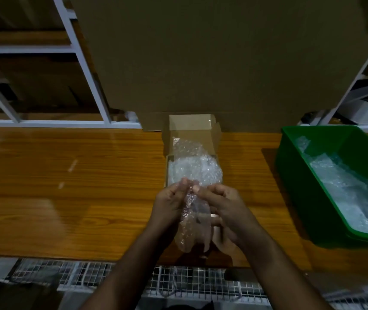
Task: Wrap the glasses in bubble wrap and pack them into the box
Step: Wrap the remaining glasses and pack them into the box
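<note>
A small open cardboard box (217, 135) stands on the wooden table, its lid flap raised at the back. Crumpled bubble wrap (192, 162) fills the box and rises above its walls. In front of the box I hold a bubble-wrapped bundle (193, 220) between both hands; what is inside is blurred. My left hand (169, 204) grips its left side with the fingertips at the top. My right hand (221, 204) grips the right side, thumb near the top. The bundle's lower end hangs down between my wrists.
A green plastic bin (290, 151) holding more bubble wrap (344, 186) sits at the right of the table (66, 186). A large cardboard sheet (223, 63) stands upright behind the box. White shelf frames (84, 63) flank it. A wire grid (89, 274) lies below the table's front edge.
</note>
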`<state>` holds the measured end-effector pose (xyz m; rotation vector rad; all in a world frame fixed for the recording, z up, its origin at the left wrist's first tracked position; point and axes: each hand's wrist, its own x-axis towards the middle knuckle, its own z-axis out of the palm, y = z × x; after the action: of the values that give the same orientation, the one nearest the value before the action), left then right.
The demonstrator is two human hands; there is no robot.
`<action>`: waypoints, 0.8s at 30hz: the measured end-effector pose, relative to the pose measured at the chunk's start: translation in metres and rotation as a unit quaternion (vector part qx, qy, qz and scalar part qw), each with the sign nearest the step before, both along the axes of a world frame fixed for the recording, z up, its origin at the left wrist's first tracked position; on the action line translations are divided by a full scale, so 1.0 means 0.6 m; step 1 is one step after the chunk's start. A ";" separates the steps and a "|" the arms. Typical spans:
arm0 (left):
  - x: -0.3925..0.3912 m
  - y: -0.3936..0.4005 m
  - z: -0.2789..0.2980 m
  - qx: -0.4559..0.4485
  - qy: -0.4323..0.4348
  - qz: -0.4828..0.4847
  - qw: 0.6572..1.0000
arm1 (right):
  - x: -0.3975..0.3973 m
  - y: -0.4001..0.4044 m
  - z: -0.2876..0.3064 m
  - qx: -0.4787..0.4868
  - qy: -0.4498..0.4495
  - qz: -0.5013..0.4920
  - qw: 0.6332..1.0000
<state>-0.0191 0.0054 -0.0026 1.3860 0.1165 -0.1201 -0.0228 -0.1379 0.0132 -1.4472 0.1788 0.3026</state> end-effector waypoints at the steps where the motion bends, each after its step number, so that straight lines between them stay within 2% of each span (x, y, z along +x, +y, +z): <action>1: 0.003 0.002 -0.001 -0.012 0.005 0.014 1.000 | 0.002 -0.001 -0.002 -0.001 0.003 -0.013 1.000; 3: 0.008 0.010 0.001 -0.012 0.009 0.053 0.999 | 0.012 -0.011 -0.004 -0.014 0.013 -0.053 0.998; 5: 0.016 0.031 0.001 0.032 -0.013 0.094 0.995 | 0.023 -0.037 -0.002 -0.038 0.023 -0.091 0.995; 7: 0.022 0.055 0.004 0.064 -0.035 0.119 0.990 | 0.035 -0.069 0.002 -0.009 0.038 -0.116 0.992; 9: 0.027 0.072 0.012 0.082 -0.051 0.119 0.988 | 0.041 -0.095 0.007 0.044 0.062 -0.082 0.994; 11: 0.029 0.080 0.019 0.089 -0.066 0.097 0.989 | 0.044 -0.108 0.010 0.031 0.061 0.017 0.998; 13: 0.030 0.084 0.025 0.101 -0.082 0.081 0.988 | 0.042 -0.105 0.010 -0.038 0.018 0.099 0.994; 15: 0.032 0.092 0.029 0.109 -0.081 0.059 0.989 | 0.039 -0.094 0.012 -0.080 -0.030 0.121 0.989; 20: 0.031 0.122 0.045 0.040 -0.065 -0.017 0.997 | 0.044 -0.108 0.006 -0.040 -0.120 0.115 0.985; 24: 0.039 0.143 0.045 0.057 -0.114 -0.028 0.991 | 0.045 -0.122 0.016 -0.003 -0.162 0.109 0.981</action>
<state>0.0041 0.0913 0.0242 1.5081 -0.1078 -0.0003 0.0045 -0.2112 0.0226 -1.5034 -0.2455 0.2397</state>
